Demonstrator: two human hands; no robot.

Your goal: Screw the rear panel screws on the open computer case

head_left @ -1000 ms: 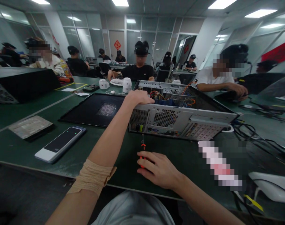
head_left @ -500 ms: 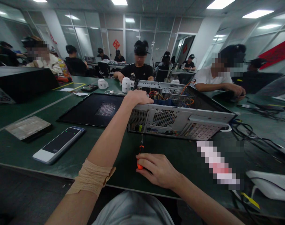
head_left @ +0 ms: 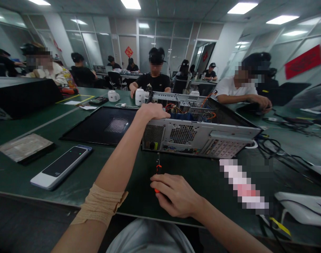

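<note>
Centrally, one slim screwdriver with an orange-and-black handle and a thin metal shaft point(head_left: 158, 168), held above the green tabletop point(head_left: 139, 191) in front of the computer case. Shaft directed at the lower edge of the case's rear panel; contact at the tip cannot be made out. Handle pinched between the thumb and curled fingers of the person's right hand point(head_left: 177, 195).

One grey metal computer case with black outer panels point(head_left: 202, 128), lying flat, open side up; perforated fan grille and slotted covers at the rear, red and orange wires inside. The person's left hand point(head_left: 153, 110) laid over its near left top corner, fingers across the rim; whether they pinch it or only rest cannot be told. One tan elastic bandage point(head_left: 101, 203) around the left forearm.

To the left of the case, one flat black panel with a perforated patch point(head_left: 97, 124). Nearer the front edge, one silver rectangular drive point(head_left: 25, 147) and, beside it, one white-and-black oblong device with green lights point(head_left: 61, 167).

Behind the case's left end, one small white rounded device point(head_left: 139, 96). To the right, tangled black cables point(head_left: 271, 147). Across the table, a person in a black shirt point(head_left: 155, 82); to the right, another in white point(head_left: 230, 88).
</note>
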